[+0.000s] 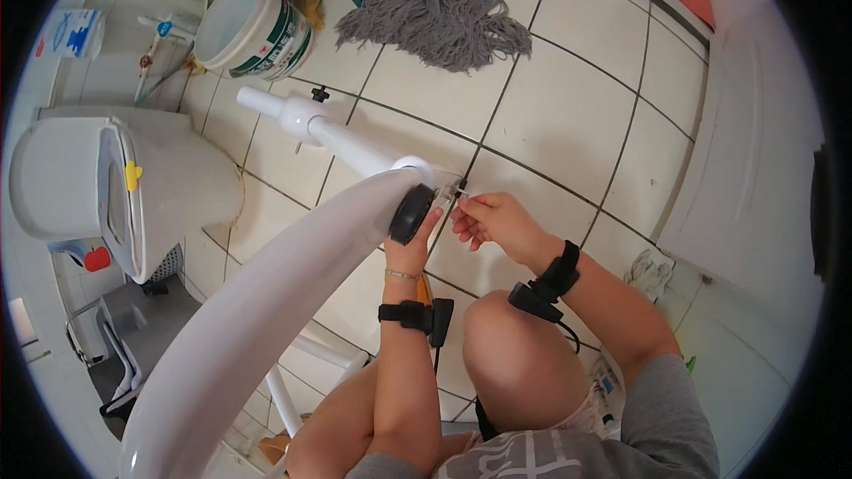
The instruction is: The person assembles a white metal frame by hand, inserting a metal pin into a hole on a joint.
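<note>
A thick, curved white tube [266,259] of a frame rises toward me, with a black round wheel or cap [411,214] at its far end. Beside that cap sits a small metal-looking fitting [444,195], too small to make out clearly. My left hand [407,249] is at the fitting, its thumb raised along it; its other fingers are mostly hidden, so its grip cannot be told. Just to the right, my right hand [496,221] pinches a thin, pale piece [460,192] between thumb and index finger. A thinner white tube [353,146] with a black knob [320,94] extends beyond.
A toilet [166,173] stands at left, with a grey bin [150,319] nearer me. Farther off are a white bucket [236,23] and a grey string mop [439,20] on the tiled floor [572,100]. A crumpled cloth [649,273] lies by the right wall.
</note>
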`<state>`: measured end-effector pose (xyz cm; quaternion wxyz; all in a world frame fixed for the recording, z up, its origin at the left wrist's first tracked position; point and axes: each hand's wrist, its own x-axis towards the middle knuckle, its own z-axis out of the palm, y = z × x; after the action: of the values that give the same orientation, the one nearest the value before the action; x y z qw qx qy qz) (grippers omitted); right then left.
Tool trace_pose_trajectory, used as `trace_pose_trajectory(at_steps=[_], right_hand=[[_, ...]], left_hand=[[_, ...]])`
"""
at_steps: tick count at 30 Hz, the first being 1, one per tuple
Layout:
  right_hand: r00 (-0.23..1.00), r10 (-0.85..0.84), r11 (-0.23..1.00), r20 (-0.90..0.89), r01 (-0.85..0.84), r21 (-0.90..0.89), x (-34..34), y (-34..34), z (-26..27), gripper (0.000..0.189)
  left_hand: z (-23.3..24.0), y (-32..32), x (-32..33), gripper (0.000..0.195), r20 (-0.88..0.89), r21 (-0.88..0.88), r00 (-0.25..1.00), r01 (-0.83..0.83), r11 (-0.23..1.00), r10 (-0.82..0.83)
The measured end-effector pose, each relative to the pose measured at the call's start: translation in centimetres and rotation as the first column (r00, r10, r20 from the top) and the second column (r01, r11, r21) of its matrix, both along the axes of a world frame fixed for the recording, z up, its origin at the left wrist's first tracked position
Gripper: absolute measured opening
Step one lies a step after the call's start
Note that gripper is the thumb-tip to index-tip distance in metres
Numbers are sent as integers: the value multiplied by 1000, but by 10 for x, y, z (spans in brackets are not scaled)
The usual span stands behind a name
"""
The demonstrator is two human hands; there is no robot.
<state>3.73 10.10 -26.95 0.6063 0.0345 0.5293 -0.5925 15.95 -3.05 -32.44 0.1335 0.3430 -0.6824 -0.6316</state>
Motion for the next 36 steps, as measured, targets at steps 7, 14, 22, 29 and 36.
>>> trace_pose_trajectory(at_steps=[7, 14, 22, 29, 36], right_hand=[[995, 30, 994, -95, -40, -102, -13, 8, -7, 28], [837, 109, 993, -536, -117, 19, -22, -2, -34, 35], [823, 182, 949, -538, -3, 316, 0, -6, -56, 31], [979, 14, 999, -204, -23, -40, 6, -12, -46, 24], [565, 55, 997, -823, 18, 79, 0, -7, -24, 17]], left_hand=[[1, -10, -6, 32, 91, -179, 989, 130, 975, -115], [34, -7, -24, 58, -23, -153, 964, 259, 954, -265], [50, -7, -30, 62, 27, -70, 948, 319, 945, -318], [45, -6, -28, 59, -67, 68, 958, 284, 956, -280], [35, -5, -28, 56, -74, 1, 960, 270, 963, -269]])
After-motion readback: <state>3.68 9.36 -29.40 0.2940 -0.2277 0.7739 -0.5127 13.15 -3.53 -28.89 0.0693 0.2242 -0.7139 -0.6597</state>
